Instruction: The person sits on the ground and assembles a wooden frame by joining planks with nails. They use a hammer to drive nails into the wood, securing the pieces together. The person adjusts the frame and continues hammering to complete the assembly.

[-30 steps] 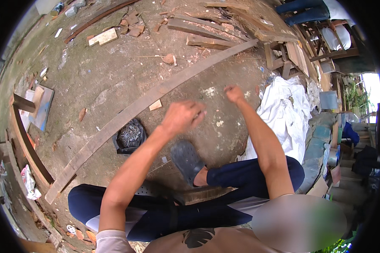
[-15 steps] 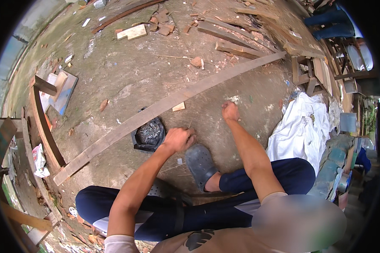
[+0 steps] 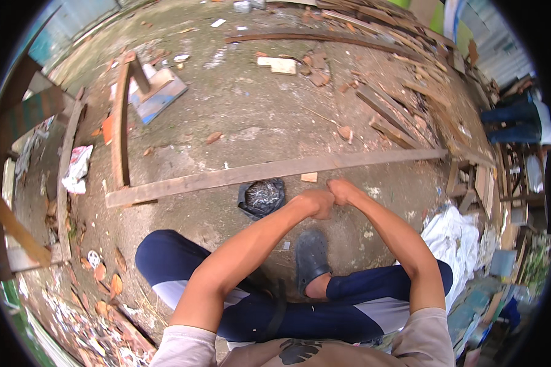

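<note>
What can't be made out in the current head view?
In the head view:
Whether the left hand or right hand holds anything: blur and their own curl hide it.
Individual pieces inside the black bag: too small.
The person at far right: upper body cut off by the picture's dark rim.

From the right hand (image 3: 341, 191), bare ground (image 3: 401, 189) gives passage toward 3 o'clock. A long plank (image 3: 288, 167) bars 12 o'clock, a wood block (image 3: 309, 177) 10, a black bag (image 3: 258, 209) 9, the left hand (image 3: 318, 203) 8, a dark clog (image 3: 310, 254) 7.
</note>
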Demonstrator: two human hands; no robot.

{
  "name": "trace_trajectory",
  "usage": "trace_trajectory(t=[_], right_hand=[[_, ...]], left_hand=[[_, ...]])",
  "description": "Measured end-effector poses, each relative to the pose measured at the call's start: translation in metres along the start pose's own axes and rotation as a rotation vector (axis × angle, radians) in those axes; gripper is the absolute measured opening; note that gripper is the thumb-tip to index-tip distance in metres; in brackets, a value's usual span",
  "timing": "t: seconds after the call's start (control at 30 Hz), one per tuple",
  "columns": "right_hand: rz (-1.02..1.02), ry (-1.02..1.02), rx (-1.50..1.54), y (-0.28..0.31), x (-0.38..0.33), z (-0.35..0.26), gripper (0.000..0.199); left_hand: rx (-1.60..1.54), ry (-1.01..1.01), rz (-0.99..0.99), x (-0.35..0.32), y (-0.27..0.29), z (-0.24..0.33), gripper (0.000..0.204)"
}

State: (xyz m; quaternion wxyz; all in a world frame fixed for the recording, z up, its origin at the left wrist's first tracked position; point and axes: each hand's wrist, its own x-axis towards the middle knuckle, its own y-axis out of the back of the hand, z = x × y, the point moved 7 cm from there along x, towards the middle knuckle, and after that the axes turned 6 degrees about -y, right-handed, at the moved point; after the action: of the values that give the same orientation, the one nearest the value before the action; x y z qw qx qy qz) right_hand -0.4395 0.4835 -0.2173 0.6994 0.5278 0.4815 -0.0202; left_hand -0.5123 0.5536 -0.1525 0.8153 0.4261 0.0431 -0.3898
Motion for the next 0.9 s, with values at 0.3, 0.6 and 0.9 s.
trace_trajectory(t=[0.3, 0.6, 0.9], right_hand=[[-0.053, 0.548, 0.349, 0.156, -0.041, -0.16, 0.025], [0.389, 0.567, 0.314, 0.283, 0.007, -0.293, 0.016], [0.023, 0.52, 0.716, 0.284, 0.017, -0.386, 0.025]], left_hand=[[-0.432, 0.193, 0.196, -0.223, 0.156, -0.053, 0.027], [-0.588, 0.681, 1.509, -0.517, 0.161, -0.207, 0.031], [-0.477, 0.697, 1.559, -0.526, 0.122, -0.199, 0.039]])
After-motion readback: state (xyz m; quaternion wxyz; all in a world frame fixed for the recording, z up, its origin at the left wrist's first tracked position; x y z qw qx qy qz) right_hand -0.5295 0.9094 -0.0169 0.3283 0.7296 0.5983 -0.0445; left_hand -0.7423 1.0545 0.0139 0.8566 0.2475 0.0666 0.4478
